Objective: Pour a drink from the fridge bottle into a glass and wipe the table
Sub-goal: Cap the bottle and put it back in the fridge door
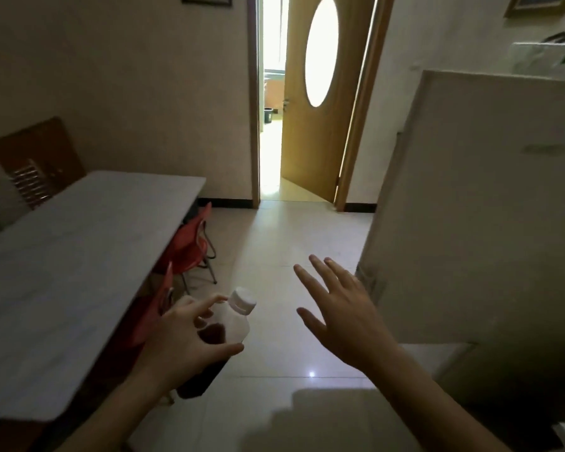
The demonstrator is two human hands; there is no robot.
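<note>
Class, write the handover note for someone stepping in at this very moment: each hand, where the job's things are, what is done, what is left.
Left hand: grips the bottle, white cap on, dark drink inside, held tilted above the floor beside the table.
Right hand: open, fingers spread, holding nothing, near the fridge.
Done: bottle is in hand.
Left: uncap, pour into a glass, wipe the table. No glass or cloth is in view.
</note>
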